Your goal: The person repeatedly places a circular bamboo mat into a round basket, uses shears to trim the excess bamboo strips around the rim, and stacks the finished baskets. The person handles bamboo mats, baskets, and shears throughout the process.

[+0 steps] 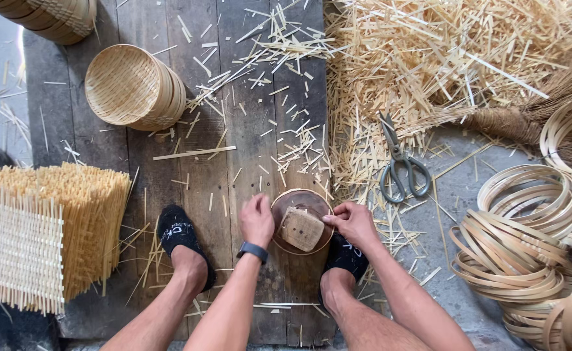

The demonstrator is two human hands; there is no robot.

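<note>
round mould (pixel 302 224): worn matt wood; boards (pixel 247 149) rough, weathered; scissors (pixel 399 162) dull metal; baskets (pixel 133 88) woven bamboo, matt

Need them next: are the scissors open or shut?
Shut: the scissors lie flat on the floor, blades together, beside the straw pile.

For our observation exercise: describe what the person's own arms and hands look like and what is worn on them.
Both arms are bare, with no sleeves or gloves. The left hand has a dark smartwatch on a black band at the wrist. The right hand wears nothing visible.

Even, soft daylight; faint shadows; sharp focus throughout; mild wide-angle stretch toward corners; no glare.
</note>
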